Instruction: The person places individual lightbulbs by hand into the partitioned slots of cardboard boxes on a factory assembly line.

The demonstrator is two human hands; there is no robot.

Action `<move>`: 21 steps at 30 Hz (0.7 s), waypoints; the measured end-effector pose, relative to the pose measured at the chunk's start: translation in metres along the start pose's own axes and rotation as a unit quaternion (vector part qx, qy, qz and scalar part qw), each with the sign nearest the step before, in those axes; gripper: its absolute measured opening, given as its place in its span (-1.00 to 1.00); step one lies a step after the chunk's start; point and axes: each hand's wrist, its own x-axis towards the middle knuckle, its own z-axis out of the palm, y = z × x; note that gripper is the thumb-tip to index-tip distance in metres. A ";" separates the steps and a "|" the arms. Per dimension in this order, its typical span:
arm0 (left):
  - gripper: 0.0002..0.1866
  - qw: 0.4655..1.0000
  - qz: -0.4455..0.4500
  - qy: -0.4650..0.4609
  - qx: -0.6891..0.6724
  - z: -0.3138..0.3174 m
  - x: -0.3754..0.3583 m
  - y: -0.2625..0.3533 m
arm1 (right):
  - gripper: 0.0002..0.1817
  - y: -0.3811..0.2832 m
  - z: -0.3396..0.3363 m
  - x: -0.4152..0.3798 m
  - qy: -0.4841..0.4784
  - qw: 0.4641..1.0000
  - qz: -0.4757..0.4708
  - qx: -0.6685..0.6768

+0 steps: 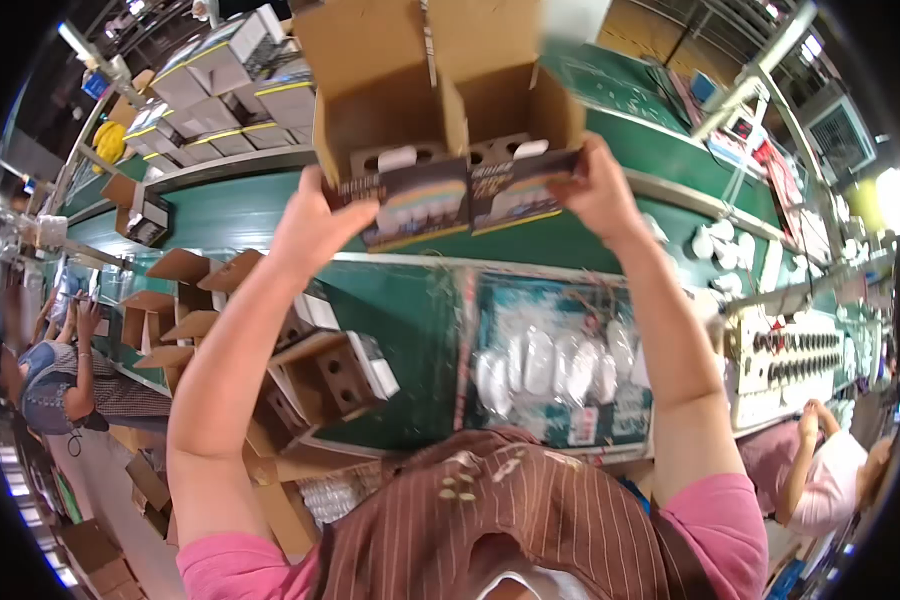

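Two open cardboard boxes with dark printed fronts are held side by side above the green belt. My left hand [320, 222] grips the outer side of the left box [413, 205], its thumb across the printed front. At the outer side of the right box [518, 188] my right hand [600, 190] has its fingers closed on the edge. The flaps of both boxes stand up, and brown inserts with round holes show inside. Below my left forearm more open boxes [330, 378] lie on the bench. Plastic-wrapped white pieces [545, 368] lie in front of me, between my arms.
Stacked grey boxes [208, 75] stand beyond the belt [240, 215] at the back left. One small open box [138, 210] sits on the belt. White round parts [722, 245] and a panel with black sockets [788, 362] are at the right. Co-workers are at both sides.
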 end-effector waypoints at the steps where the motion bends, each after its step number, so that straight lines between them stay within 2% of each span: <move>1: -0.38 0.999 -0.022 0.021 0.030 0.024 -0.011 -0.021 | -0.34 0.010 -0.008 -0.018 -0.022 0.999 0.033 -0.033; 3: -0.34 0.996 -0.013 0.025 0.081 0.072 -0.051 -0.054 | -0.36 0.044 -0.013 -0.060 -0.062 0.991 0.111 -0.046; 5: -0.31 0.983 -0.081 0.036 0.160 0.116 -0.088 -0.086 | -0.36 0.116 -0.006 -0.096 -0.085 0.987 0.106 0.084; 6: -0.32 0.980 -0.108 0.047 0.159 0.138 -0.104 -0.096 | -0.36 0.129 -0.005 -0.111 -0.097 0.986 0.134 0.032; 8: -0.33 0.980 -0.140 0.058 0.127 0.176 -0.129 -0.118 | -0.37 0.179 0.007 -0.141 -0.094 0.985 0.095 0.106; 9: -0.31 0.983 -0.128 0.097 0.090 0.193 -0.140 -0.131 | -0.38 0.191 0.010 -0.151 -0.092 0.983 0.073 0.143; 10: -0.29 0.977 -0.149 0.118 0.099 0.203 -0.145 -0.138 | -0.36 0.171 0.001 -0.155 -0.121 0.976 0.168 0.073; 13: -0.24 0.969 -0.182 0.146 0.081 0.217 -0.153 -0.158 | -0.29 0.216 0.010 -0.165 -0.136 0.984 0.072 0.090; 16: -0.20 0.959 -0.220 0.152 0.091 0.219 -0.156 -0.147 | -0.21 0.229 0.012 -0.171 -0.168 0.976 0.058 0.127; 17: -0.19 0.956 -0.232 0.145 0.103 0.221 -0.154 -0.142 | -0.20 0.224 0.006 -0.175 -0.175 0.979 0.098 0.042; 18: -0.21 0.965 -0.199 0.156 0.064 0.225 -0.157 -0.149 | -0.20 0.209 0.000 -0.180 -0.175 0.973 0.142 -0.044; 20: -0.22 0.973 -0.169 0.157 -0.011 0.228 -0.167 -0.156 | -0.26 0.224 0.000 -0.194 -0.167 0.969 0.130 -0.130; 21: -0.21 0.972 -0.173 0.152 -0.046 0.228 -0.172 -0.153 | -0.29 0.220 -0.003 -0.200 -0.212 0.954 0.154 -0.147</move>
